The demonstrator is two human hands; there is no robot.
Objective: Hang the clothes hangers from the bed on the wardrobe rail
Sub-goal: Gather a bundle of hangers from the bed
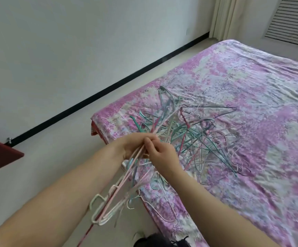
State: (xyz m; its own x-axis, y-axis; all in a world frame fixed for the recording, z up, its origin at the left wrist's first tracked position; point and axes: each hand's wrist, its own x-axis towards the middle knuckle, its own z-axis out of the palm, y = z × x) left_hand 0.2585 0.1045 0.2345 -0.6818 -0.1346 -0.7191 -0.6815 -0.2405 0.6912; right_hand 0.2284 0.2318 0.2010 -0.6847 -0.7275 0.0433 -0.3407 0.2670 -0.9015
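So progress-wise this looks like early days imo. Left hand is gripping a bunch of thin pastel plastic-coated hangers (white, pink, some teal), fingers curled round the stems, and the bundle hangs down off the near corner of the bed w/ the pink-and-lilac floral sheet. Right hand is right up against the left, thumb and fingers pinching at the same bundle near the top. Prob feeding another hanger in or untangling one, can't really tell which bc it's all blurry there.

Still a big tangled pile of teal, pink and white wire hangers lying on the sheet just past the hands, some of them touching or snagged w/ the held bunch afaict. So most of the collecting isn't done.

No wardrobe rail in view at all. Only a dark red wooden panel edge at far left, might be furniture, dunno. So nothing can be counted as hung from here. Left to do: gather the rest, carry them over, hook them on the rail. Tangles look like the slow part.
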